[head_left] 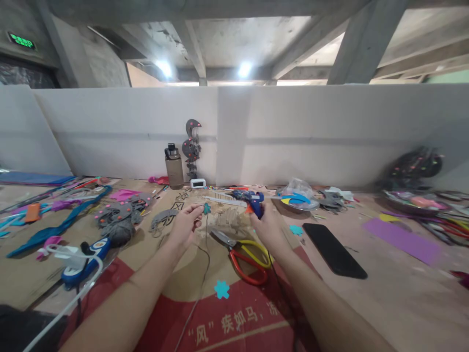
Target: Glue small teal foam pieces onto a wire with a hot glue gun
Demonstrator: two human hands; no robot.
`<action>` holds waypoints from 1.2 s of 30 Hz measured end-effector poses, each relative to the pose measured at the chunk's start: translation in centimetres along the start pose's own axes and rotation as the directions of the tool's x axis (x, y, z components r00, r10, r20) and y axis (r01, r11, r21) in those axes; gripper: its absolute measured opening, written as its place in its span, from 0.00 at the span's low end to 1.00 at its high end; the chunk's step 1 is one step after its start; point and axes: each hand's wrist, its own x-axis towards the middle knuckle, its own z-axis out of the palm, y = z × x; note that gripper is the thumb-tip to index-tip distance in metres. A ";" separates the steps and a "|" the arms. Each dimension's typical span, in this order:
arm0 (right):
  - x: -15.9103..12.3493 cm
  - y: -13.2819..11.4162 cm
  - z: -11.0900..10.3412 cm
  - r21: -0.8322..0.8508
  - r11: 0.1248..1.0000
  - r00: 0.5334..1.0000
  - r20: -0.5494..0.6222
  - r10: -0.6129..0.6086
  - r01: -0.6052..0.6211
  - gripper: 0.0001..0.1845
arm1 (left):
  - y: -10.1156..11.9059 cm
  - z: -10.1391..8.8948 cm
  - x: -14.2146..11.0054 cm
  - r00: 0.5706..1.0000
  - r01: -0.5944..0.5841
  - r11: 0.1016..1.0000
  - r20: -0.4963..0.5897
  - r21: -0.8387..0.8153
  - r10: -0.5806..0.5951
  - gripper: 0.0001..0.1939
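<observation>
My left hand (187, 222) pinches a small teal flower-shaped cutout (206, 209), held up over the cardboard. A thin grey cord (208, 266) hangs below the cutout and trails towards me. In my right hand (269, 227) is a blue hot glue gun (258, 199) with an orange trigger, its nozzle pointing left; the nozzle tip is hard to make out. Between my forearms lie scissors (240, 249) with one red and one yellow handle, blades apart. Nearer to me rests a loose teal flower cutout (222, 289), and another teal cutout (296, 230) lies beyond my right wrist.
A black phone (334, 249) and purple sheet (402, 240) lie to the right. At the back stand a bottle (174, 166) and a small white clock (198, 183). Grey yarn (122, 233) and a blue power strip (86, 261) with a white cable are left. A white partition (146, 132) closes the back.
</observation>
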 end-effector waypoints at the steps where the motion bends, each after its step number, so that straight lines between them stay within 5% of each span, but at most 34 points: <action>1: -0.1 0.0 0.2 0.111 0.991 0.994 0.082 0.067 -0.076 0.14 | -0.1 -0.1 0.1 1.000 0.011 1.000 -0.005 -0.009 -0.011 0.14; 3: -0.4 -0.2 0.5 0.269 0.947 0.975 0.180 0.132 -0.178 0.12 | -0.3 -0.3 0.4 0.999 0.025 1.000 -0.023 -0.019 -0.025 0.15; 7: -1.6 -2.0 0.5 0.528 0.823 0.974 0.187 0.131 -0.212 0.20 | -0.7 -0.6 0.7 0.997 0.042 0.999 -0.066 -0.011 -0.043 0.17; 10: -2.6 -3.6 0.2 0.612 0.731 0.934 0.345 0.095 -0.300 0.21 | -0.7 -0.4 0.5 0.996 0.058 0.998 -0.067 0.000 -0.058 0.17; 14: -3.6 -4.4 0.1 0.552 0.802 0.929 0.371 0.007 -0.227 0.17 | -0.4 -0.1 0.2 0.998 0.051 0.998 -0.046 -0.021 -0.052 0.15; 20: -4.6 -4.3 0.0 0.279 0.960 0.959 0.261 -0.107 0.031 0.18 | -0.2 0.0 -0.1 0.998 0.033 0.997 -0.045 -0.069 -0.036 0.13; 25: -4.9 -4.0 0.2 0.210 0.976 0.972 0.213 -0.097 0.052 0.25 | 0.1 0.3 -0.5 1.000 0.017 0.997 -0.021 -0.079 -0.019 0.12; 36: -4.9 -5.0 0.2 0.317 0.946 0.956 0.248 -0.156 0.073 0.18 | 0.7 0.9 -1.0 0.999 -0.006 0.998 -0.046 -0.070 0.002 0.12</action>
